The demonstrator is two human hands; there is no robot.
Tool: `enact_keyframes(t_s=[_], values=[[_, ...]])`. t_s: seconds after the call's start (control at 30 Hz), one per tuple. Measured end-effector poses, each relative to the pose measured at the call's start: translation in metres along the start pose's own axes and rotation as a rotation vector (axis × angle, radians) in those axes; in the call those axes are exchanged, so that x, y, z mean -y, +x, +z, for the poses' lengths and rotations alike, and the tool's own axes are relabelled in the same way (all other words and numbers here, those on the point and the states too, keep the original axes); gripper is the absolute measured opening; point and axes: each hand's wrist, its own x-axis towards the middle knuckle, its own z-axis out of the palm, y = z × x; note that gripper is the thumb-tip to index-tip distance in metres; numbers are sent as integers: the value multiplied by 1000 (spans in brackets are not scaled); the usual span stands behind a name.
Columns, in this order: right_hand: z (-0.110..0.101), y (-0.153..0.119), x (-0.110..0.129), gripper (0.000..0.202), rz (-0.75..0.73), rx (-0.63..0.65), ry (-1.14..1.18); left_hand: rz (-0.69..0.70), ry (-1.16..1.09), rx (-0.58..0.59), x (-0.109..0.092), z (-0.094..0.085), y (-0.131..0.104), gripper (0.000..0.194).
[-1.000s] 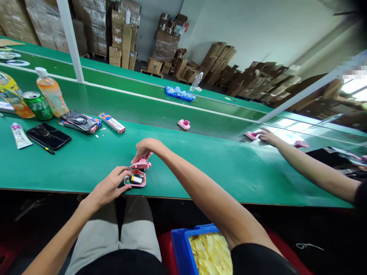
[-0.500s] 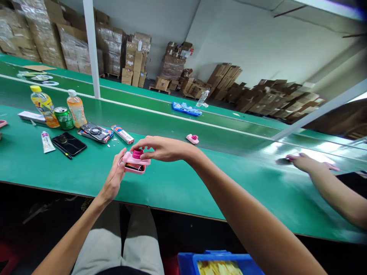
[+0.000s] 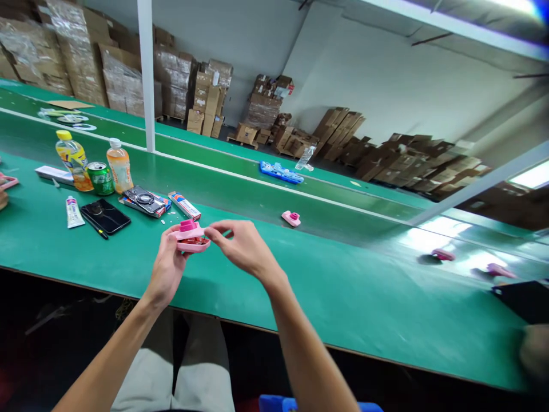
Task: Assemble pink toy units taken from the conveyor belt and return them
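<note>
A pink toy camera [image 3: 191, 233] with a darker pink lens ring on top is held above the green work surface. Its two shell halves are parted, and reddish and dark parts show in the gap. My left hand [image 3: 166, 260] is closed around the camera's left end. At the right end, the thumb and forefinger of my right hand [image 3: 242, 246] pinch the edge of the upper shell. Whether a small wire is also between those fingertips I cannot make out.
Another pink toy camera [image 3: 291, 218] lies on the belt beyond, and blurred pink pieces [image 3: 443, 255] sit further right. On the left stand drink bottles [image 3: 120, 166], a green can [image 3: 100, 178], a black phone [image 3: 106, 216] and a white tube [image 3: 74, 213]. A blue bin [image 3: 274, 403] is below.
My right hand has moved from over the lens ring to the camera's right edge. The camera has shifted slightly left and turned. The co-worker's arm at right has pulled back from the pink pieces.
</note>
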Motion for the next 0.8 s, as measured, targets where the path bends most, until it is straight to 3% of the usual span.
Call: enact_keyframes(t_s=[0.1,0.3,0.53,0.67,0.8], values=[[22,-20,-9,31,53,-97,192,-57,-61,-10,1,6,-3,40],[55,-29,-25,30,-55,-241,312,-64,-51,-65,11,6,-6,38],[83,-38,-46,40,-90,-493,106,-46,148,-85,30,-3,-7,43],[107,-46,-56,39,0,-594,180,-56,243,-63,40,-8,-10,43],[125,-50,-63,40,161,-737,507,-89,336,-3,43,-18,-8,43]])
